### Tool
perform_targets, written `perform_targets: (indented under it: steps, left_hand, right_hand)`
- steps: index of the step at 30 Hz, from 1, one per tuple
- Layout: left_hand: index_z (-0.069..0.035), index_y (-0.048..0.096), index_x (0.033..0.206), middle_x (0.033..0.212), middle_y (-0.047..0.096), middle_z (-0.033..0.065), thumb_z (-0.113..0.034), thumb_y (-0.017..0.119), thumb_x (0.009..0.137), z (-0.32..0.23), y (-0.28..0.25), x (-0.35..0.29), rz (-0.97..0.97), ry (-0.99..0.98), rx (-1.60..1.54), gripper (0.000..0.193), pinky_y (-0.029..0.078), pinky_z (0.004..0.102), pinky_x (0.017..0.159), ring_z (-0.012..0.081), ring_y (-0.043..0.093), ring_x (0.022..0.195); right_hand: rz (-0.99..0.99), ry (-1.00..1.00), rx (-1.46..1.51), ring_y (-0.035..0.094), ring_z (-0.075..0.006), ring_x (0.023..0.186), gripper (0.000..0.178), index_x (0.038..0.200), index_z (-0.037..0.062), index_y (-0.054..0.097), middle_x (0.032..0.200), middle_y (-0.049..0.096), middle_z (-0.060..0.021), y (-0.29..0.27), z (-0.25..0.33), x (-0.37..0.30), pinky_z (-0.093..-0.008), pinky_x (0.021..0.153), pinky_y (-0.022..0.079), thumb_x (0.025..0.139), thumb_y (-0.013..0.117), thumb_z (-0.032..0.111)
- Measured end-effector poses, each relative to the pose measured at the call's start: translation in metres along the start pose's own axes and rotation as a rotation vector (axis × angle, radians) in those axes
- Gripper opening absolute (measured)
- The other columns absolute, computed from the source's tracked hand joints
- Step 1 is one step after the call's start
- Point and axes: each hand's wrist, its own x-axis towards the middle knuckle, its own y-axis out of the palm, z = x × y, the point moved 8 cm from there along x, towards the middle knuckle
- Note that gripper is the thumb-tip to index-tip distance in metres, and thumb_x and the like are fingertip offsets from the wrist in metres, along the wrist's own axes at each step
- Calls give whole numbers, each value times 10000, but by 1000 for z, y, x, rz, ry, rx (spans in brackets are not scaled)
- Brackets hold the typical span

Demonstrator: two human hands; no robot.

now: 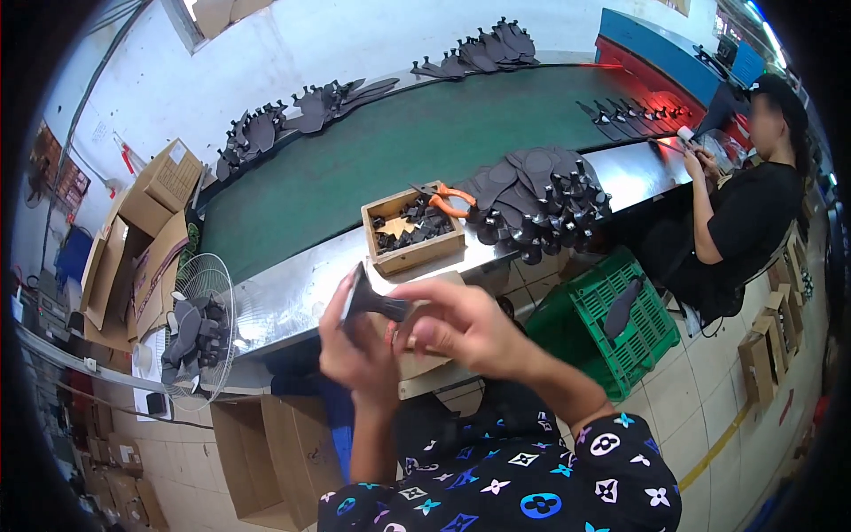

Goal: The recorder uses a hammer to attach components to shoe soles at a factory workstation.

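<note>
My left hand [356,355] grips a dark heeled shoe sole [381,305], held up above the table's near edge. Its flat part tilts upright by my left fingers, and a narrow black heel juts toward the right. The thumb and fingers of my right hand [474,324] close round that heel end. Just beyond my hands is a wooden box [421,258] of small black pieces [417,227]. Pliers [452,202] with orange handles lie across its far right corner. To the right of the box, many similar soles [532,182] are piled, their heels toward me.
A green conveyor belt [355,186] runs behind the metal table edge [275,306]. More soles [479,53] lean along the far side. At left stand a fan [206,332] and cardboard boxes [168,182]; at right, a green crate [625,324] and a seated co-worker [753,208].
</note>
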Motion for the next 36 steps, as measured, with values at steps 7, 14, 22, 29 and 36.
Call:
perform_targets:
  steps: [7,14,22,29,36]
  left_hand:
    - [80,423,1414,1354,545,211,-57,556,1003,33,-43,-23,16,-561,-331,453,495,340,966,245,629,1095]
    - [25,489,1378,1291,495,232,-127,614,939,91,51,-104,559,-292,766,481,373,513,994,405,470,1180]
    - [33,652,1084,966,671,220,-169,629,898,137,136,41,410,-28,350,275,504,427,832,389,640,910]
    - [16,713,842,852,682,256,-106,597,847,235,232,74,783,68,611,168,546,507,769,429,676,814]
    - [-9,733,827,832,696,191,-130,671,794,189,187,69,626,107,490,139,556,438,692,354,691,774]
  right_hand:
    - [-306,252,-1244,590,-450,1046,772,1401,70,361,1313,424,-240,-62,-137,-98,-479,740,550,758,780,159]
    - [-710,243,-816,652,-328,590,99,936,15,644,642,617,-150,-100,-167,-228,-379,539,475,862,677,71]
    - [-1168,338,112,355,-25,393,161,981,-12,604,555,426,53,-105,-169,-270,-217,363,265,971,633,146]
    - [-1056,120,-14,336,-33,373,160,910,-20,589,527,411,48,-117,-143,-250,-217,354,282,974,608,126]
    - [-816,-155,-57,412,-38,420,463,1253,-100,530,559,529,-19,-107,-85,-220,-199,401,319,927,648,206]
